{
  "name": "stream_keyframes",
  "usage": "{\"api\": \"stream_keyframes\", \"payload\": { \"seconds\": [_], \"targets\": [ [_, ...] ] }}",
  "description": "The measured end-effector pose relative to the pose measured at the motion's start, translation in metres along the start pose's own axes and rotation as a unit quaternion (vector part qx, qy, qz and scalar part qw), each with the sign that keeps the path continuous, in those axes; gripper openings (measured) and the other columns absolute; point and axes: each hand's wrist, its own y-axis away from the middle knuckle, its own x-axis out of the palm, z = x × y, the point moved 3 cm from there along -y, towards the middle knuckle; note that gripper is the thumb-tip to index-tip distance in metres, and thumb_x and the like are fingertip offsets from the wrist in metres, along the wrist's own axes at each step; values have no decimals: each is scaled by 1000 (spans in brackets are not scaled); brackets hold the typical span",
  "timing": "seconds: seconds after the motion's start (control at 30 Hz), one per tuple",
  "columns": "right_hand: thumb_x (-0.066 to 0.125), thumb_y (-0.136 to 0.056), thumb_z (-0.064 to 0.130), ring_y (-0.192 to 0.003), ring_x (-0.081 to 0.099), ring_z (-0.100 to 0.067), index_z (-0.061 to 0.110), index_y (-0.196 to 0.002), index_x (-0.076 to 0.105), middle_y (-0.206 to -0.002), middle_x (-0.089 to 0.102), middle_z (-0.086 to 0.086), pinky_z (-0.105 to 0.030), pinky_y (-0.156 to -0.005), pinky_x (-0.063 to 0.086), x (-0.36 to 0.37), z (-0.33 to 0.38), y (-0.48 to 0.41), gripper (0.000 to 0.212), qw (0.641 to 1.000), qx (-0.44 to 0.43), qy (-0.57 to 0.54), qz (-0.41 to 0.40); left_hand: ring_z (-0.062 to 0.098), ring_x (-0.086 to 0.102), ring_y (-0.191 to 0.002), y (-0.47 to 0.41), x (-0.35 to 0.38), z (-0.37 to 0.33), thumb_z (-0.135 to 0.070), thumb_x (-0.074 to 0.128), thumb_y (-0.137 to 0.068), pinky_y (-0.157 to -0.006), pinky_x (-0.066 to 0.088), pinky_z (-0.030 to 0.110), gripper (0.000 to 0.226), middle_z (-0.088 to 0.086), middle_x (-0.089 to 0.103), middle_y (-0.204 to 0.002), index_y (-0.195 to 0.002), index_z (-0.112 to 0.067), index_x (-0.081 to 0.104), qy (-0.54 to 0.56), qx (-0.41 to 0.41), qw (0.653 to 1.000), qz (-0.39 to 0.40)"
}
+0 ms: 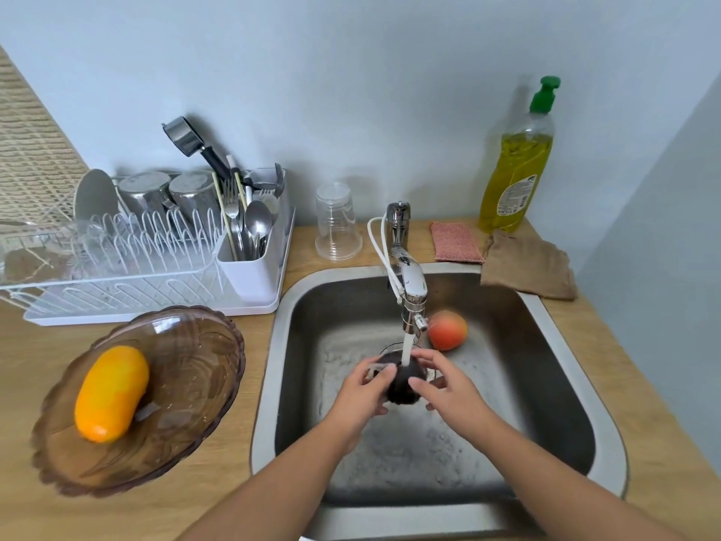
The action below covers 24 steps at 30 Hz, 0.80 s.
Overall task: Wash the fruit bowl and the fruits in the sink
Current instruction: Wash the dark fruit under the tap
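Over the middle of the steel sink point(296, 306), my left hand point(361, 394) and my right hand point(448, 388) both hold a dark round fruit point(404, 386) from either side. Water runs from the tap point(409, 283) onto the top of that fruit. A red-orange peach point(448, 329) lies in the sink behind my right hand, beside the tap's spout. On the wooden counter to the left stands the brown glass fruit bowl point(195, 384), tilted a little, with a yellow-orange mango point(111, 392) lying in it.
A white dish rack point(136, 275) with steel cups and cutlery fills the back left. A clear plastic cup point(337, 224) stands upside down behind the sink. A pink scrub pad point(456, 242), a brown cloth point(526, 263) and a green-capped soap bottle point(517, 169) sit at the back right.
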Motion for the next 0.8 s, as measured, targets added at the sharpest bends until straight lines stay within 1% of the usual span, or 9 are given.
{"api": "stream_keyframes", "payload": {
  "seconds": [0.2, 0.3, 0.4, 0.47, 0.53, 0.6, 0.67, 0.73, 0.8],
  "targets": [
    [31, -101, 39, -65, 63, -21, 40, -118, 52, -102, 65, -10, -27, -46, 47, 14, 0, -2, 27, 992, 96, -74, 19, 8, 59, -92, 1, 11, -2, -23, 46, -99, -74, 46, 19, 24, -7, 65, -104, -116, -35, 58, -85, 117, 990, 1],
    [32, -101, 38, -60, 61, -19, 35, -113, 54, -91, 64, -12, -27, -45, 45, 17, 1, -3, 25, 995, 74, -62, -5, 6, 59, -92, 0, 11, -3, -20, 44, -101, -76, 47, 14, 24, -6, 65, -101, -115, -30, 60, -67, 124, 990, -2],
    [40, -100, 33, -83, 60, -12, 40, -111, 51, -105, 62, -1, -26, -68, 48, 18, -2, -7, 17, 999, -15, 15, -31, 19, 62, -103, -7, 12, 0, -37, 34, -102, -85, 56, 35, 26, 3, 64, -113, -113, -31, 57, -58, 69, 996, -13],
    [41, -99, 31, -103, 56, -10, 44, -108, 48, -115, 59, 3, -29, -88, 45, 17, -3, -8, 17, 997, -51, 33, -37, 19, 66, -87, -7, 15, 1, -49, 26, -101, -71, 58, 32, 39, 8, 65, -109, -117, -26, 53, -86, 6, 996, -2],
    [39, -100, 30, -95, 57, -13, 44, -102, 50, -110, 60, 2, -27, -80, 46, 17, -1, -8, 18, 998, -46, 11, -38, 16, 61, -66, -6, 16, 1, -51, 22, -101, -60, 55, 28, 45, 10, 65, -90, -120, -23, 51, -117, 1, 993, 14],
    [34, -101, 33, -71, 54, -16, 41, -100, 53, -95, 60, -4, -23, -54, 43, 15, 2, -9, 21, 999, 11, -26, -44, 13, 55, -61, -4, 17, -1, -47, 25, -101, -58, 50, 28, 40, 4, 59, -76, -120, -22, 49, -158, 54, 986, 13],
    [30, -100, 37, -58, 48, -20, 35, -97, 57, -82, 58, -10, -21, -42, 33, 12, 4, -11, 26, 994, 79, -52, -45, 12, 51, -60, 1, 18, 0, -44, 28, -101, -59, 46, 25, 34, -2, 55, -71, -122, -25, 46, -183, 96, 978, 11],
    [32, -100, 37, -57, 49, -20, 34, -93, 57, -79, 57, -8, -21, -42, 34, 11, 8, -10, 26, 995, 71, -49, -45, 12, 51, -60, 1, 18, 0, -46, 26, -101, -62, 47, 26, 34, 1, 56, -72, -122, -26, 45, -173, 93, 980, 18],
    [36, -100, 35, -71, 55, -16, 40, -95, 52, -88, 59, -1, -21, -55, 43, 12, 9, -8, 17, 999, -13, -7, -40, 14, 53, -56, -2, 16, -3, -52, 19, -100, -63, 50, 30, 42, 6, 57, -73, -120, -26, 45, -158, 37, 986, 31]
  ]
}}
